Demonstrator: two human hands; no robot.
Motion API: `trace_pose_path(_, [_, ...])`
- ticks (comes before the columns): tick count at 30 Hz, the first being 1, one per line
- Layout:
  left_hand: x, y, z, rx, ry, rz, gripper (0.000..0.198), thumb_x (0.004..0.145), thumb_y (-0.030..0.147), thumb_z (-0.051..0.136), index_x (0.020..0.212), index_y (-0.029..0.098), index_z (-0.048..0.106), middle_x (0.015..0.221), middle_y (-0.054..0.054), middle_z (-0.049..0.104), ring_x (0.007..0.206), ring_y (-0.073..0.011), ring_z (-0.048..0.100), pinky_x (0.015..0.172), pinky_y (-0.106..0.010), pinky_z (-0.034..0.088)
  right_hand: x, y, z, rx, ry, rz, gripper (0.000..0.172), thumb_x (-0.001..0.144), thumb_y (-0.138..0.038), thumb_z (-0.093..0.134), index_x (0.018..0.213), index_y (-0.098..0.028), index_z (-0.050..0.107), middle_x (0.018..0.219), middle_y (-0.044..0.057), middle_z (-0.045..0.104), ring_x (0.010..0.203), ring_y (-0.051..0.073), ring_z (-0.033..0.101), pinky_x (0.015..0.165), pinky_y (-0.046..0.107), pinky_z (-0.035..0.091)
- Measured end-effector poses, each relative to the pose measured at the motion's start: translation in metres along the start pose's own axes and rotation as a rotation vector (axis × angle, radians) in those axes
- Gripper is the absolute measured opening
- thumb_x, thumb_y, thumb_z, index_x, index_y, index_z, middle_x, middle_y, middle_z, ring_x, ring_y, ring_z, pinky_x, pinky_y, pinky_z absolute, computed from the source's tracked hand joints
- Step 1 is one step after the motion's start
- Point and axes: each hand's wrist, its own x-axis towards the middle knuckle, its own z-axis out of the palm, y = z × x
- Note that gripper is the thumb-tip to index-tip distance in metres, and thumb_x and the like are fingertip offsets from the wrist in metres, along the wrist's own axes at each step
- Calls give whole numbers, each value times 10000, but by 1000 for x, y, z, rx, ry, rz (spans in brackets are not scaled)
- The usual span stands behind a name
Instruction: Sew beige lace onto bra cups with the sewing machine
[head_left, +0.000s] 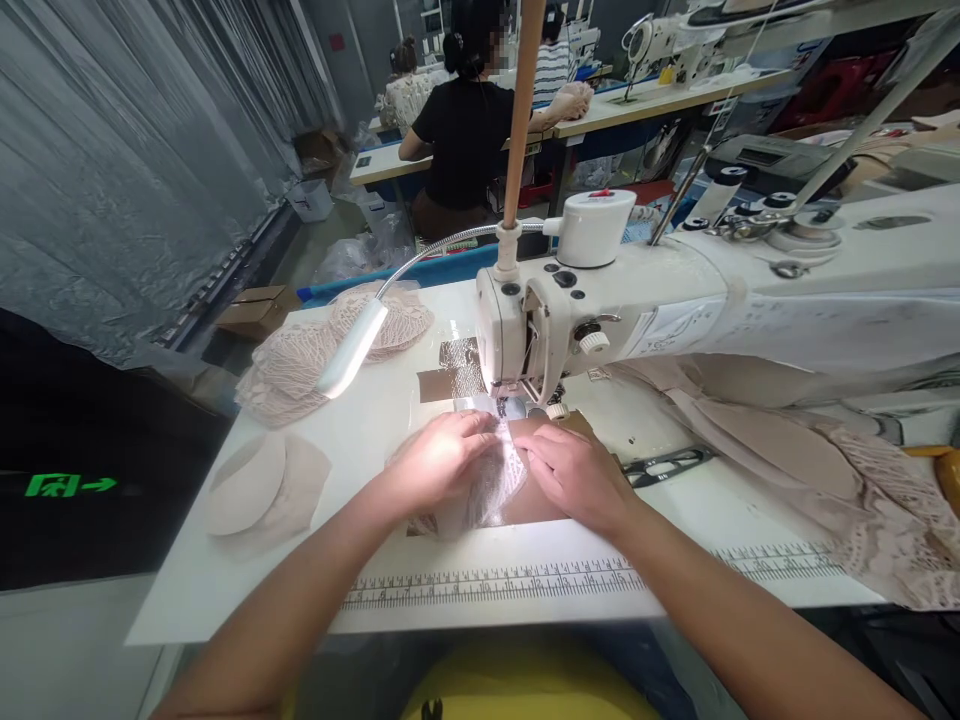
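Observation:
A pale lace piece point(491, 490) lies on the white table in front of the needle of a white sewing machine point(600, 290). My left hand point(439, 460) rests flat on the lace at its left side, fingers stretched toward the needle. My right hand point(574, 470) presses on the lace's right edge, fingers together and pointing left. The two hands' fingertips nearly meet just below the presser foot point(517, 395).
Stacks of lace cups point(300, 360) and beige foam pads point(259, 485) lie at the left. Small snips point(664, 465) and a heap of beige fabric point(847, 480) lie at the right. A lamp point(352, 350) hangs over the table. Other people sit at tables behind.

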Motion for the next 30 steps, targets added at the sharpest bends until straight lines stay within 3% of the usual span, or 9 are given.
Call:
trace_pose_path(5, [-5, 22, 5, 48, -1, -92, 219, 890, 244, 455, 833, 156, 647, 792, -77, 631, 761, -213, 567, 683, -347, 456, -1, 2, 0, 63, 22, 36, 290, 882, -130, 425, 940, -193, 703, 880, 53, 680, 783, 159, 615, 679, 255, 468])
trace_pose_path(8, [-6, 20, 11, 26, 32, -126, 232, 883, 196, 436, 718, 160, 595, 713, -62, 601, 697, -191, 532, 651, -324, 422, -1, 4, 0, 89, 30, 36, 288, 882, -126, 425, 941, -196, 698, 899, 49, 687, 797, 159, 620, 701, 260, 473])
trace_pose_path(17, [-16, 9, 8, -213, 88, -174, 121, 853, 173, 452, 757, 185, 524, 741, -28, 578, 700, -170, 509, 652, -290, 416, -1, 2, -3, 147, 31, 38, 288, 877, -126, 430, 965, -192, 696, 899, 45, 679, 798, 161, 616, 700, 268, 463])
trace_pose_path(21, [-17, 8, 8, -246, 98, -156, 146, 885, 192, 430, 789, 178, 538, 775, -35, 583, 720, -171, 518, 668, -294, 419, -8, -3, -8, 119, -132, -131, 280, 867, -121, 454, 1003, -192, 689, 832, 48, 645, 770, 160, 578, 665, 260, 422])
trace_pose_path(25, [-17, 6, 12, -178, 78, -38, 190, 902, 191, 431, 970, 169, 607, 947, -74, 616, 852, -199, 552, 742, -316, 417, -24, -12, -11, -105, -254, -180, 281, 852, -86, 445, 978, -187, 675, 771, 47, 585, 708, 166, 488, 638, 275, 349])
trace_pose_path(30, [-18, 8, 20, -7, -17, 81, 298, 916, 215, 451, 1159, 237, 621, 945, -68, 605, 823, -208, 518, 737, -342, 371, -39, -17, -8, -142, -158, -180, 326, 839, -45, 431, 1054, -174, 640, 816, 46, 586, 722, 168, 436, 655, 283, 315])
